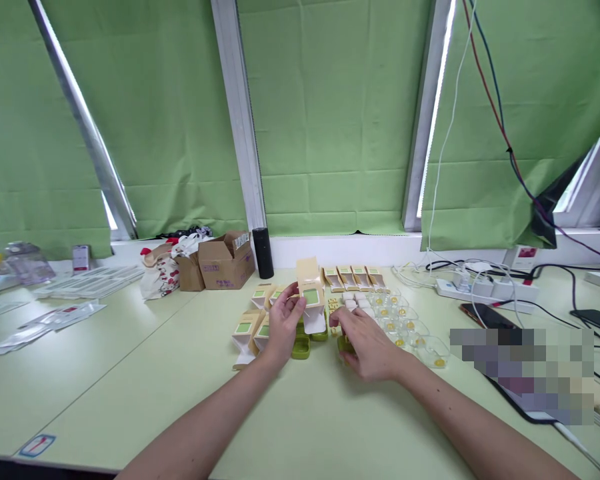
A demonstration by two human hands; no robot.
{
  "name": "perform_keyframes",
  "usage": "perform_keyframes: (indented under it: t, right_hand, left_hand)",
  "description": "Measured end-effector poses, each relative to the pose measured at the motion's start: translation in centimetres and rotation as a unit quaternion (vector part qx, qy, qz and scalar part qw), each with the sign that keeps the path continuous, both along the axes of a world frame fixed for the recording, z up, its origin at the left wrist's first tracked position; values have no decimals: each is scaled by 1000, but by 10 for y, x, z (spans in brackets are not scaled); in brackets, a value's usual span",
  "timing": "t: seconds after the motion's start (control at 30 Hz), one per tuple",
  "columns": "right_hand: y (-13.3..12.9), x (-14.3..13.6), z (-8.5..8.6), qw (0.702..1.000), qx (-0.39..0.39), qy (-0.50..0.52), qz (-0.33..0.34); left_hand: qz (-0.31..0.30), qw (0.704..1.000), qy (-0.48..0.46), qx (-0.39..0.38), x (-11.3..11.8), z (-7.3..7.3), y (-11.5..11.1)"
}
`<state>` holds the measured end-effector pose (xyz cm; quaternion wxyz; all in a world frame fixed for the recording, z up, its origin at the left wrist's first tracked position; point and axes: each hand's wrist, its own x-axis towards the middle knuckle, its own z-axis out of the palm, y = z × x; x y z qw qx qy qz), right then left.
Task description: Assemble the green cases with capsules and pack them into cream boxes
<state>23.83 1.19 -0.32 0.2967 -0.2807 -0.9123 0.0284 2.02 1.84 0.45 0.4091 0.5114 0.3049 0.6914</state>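
My left hand [283, 327] grips a small cream paper box [311, 295] with a green window, its top and white bottom flaps open. To the right, my right hand [365, 341] has its fingers wrapped round a small green case [344, 345] just above or on the table; the hand partly hides it. Between the hands lie green square cases [301, 347]. More cream boxes [245, 325] stand left of my left hand. Clear plastic shells with yellow centres [409, 327] sit right of my right hand, beside small white pieces [357, 300] and yellow pieces [333, 305].
A row of cream boxes [355, 277] stands behind. Farther back left are a cardboard box [226, 261], a black cylinder [263, 253] and a printed bag [160, 275]. On the right lie a power strip [490, 291], cables and a dark phone [493, 316]. Plastic packets [50, 323] lie far left.
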Motion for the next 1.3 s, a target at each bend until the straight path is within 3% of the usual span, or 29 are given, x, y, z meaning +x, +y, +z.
perform_keyframes:
  t: [0.17,0.33,0.47,0.9,1.1,1.3]
  right_hand:
    - [1,3,4,1000,-19,-2,-8]
    - [7,1,-2,992,-13,121,-34]
    - [8,-3,-7,977,-18,214,-15]
    - [5,-13,-11,949,-85,303,34]
    - [10,-13,-13,923,-127,361,43]
    - [12,-13,-16,908,-167,380,52]
  left_hand:
    - [-4,1000,-10,-6,0,-1,1]
    - [-1,1000,8,-5,0,-3,3]
    - [19,999,51,-5,0,-6,1]
    - [14,990,142,14,2,-10,-4]
    - [-9,983,178,48,1,-12,-10]
    - [12,957,264,121,-5,-13,-13]
